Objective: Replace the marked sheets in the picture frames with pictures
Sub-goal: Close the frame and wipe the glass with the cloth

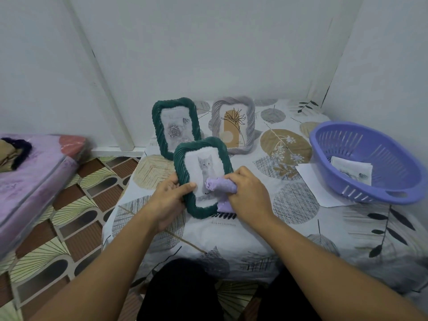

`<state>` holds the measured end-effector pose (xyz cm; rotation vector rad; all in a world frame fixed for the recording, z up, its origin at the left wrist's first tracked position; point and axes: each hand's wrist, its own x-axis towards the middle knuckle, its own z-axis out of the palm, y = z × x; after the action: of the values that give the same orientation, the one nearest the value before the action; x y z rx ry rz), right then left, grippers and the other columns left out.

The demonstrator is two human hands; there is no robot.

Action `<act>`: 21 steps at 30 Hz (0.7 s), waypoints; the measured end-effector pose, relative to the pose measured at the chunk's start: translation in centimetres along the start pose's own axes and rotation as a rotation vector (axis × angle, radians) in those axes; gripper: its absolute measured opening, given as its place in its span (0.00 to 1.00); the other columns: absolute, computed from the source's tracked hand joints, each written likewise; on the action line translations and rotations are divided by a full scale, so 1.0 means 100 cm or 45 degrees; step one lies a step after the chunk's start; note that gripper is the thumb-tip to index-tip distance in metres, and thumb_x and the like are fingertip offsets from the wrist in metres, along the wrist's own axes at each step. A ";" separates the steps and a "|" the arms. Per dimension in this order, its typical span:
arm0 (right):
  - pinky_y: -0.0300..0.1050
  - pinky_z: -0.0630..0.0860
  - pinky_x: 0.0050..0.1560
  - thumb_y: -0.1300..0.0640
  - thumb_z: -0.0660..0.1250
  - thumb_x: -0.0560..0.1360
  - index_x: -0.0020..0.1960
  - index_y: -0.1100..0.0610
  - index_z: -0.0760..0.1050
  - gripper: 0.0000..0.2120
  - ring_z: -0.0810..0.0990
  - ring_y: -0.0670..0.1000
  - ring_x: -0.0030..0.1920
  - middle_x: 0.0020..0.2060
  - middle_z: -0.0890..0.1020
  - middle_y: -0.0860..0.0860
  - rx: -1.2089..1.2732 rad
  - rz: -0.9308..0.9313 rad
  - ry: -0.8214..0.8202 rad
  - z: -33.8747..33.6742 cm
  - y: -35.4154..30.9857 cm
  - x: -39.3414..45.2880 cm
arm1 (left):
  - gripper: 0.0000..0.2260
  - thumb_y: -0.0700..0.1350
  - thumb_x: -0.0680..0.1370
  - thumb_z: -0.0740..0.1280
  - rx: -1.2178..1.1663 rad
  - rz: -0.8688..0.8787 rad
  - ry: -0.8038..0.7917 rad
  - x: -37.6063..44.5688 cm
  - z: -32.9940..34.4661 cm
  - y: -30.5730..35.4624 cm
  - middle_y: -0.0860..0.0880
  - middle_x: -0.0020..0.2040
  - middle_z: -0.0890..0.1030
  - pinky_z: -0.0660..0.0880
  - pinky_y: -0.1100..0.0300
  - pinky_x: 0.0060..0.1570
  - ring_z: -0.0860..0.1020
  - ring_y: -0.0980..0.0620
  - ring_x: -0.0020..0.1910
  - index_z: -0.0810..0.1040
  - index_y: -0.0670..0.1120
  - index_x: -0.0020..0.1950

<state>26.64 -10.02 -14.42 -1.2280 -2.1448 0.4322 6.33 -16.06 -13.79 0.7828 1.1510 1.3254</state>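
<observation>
A dark green frame (185, 156) with a grey kitten picture is tilted up above the table's front half. My left hand (168, 200) grips its lower left edge, thumb on the front. My right hand (245, 193) holds a bunched lilac cloth (218, 185) pressed against the glass at the frame's lower right. Behind stand a second green frame (159, 126) with a rose picture and a grey frame (251, 126) with a plant drawing.
The table (301, 228) wears a leaf-patterned cloth. A purple plastic basket (347, 181) at the right holds sheets of paper (352, 172), and a white sheet (310, 179) lies partly under it. A lilac mattress (34, 181) lies on the left. White walls close in behind.
</observation>
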 end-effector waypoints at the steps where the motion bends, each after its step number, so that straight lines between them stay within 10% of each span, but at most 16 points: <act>1: 0.51 0.76 0.39 0.64 0.67 0.70 0.51 0.50 0.82 0.14 0.77 0.52 0.41 0.45 0.73 0.44 0.017 0.038 0.030 0.000 0.000 0.001 | 0.19 0.32 0.82 0.63 -0.003 -0.002 0.000 0.000 0.000 0.000 0.41 0.65 0.82 0.78 0.44 0.65 0.81 0.41 0.64 0.72 0.42 0.73; 21: 0.49 0.74 0.38 0.61 0.69 0.71 0.51 0.50 0.83 0.11 0.76 0.51 0.41 0.45 0.73 0.43 0.050 0.045 0.001 0.007 -0.013 -0.002 | 0.19 0.31 0.83 0.61 -0.019 -0.010 -0.027 -0.001 0.002 0.001 0.40 0.65 0.82 0.77 0.43 0.65 0.80 0.40 0.65 0.71 0.43 0.73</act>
<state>25.43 -10.83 -14.30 -1.2452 -2.1068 0.4862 6.47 -16.12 -13.61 0.7790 1.1253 1.3153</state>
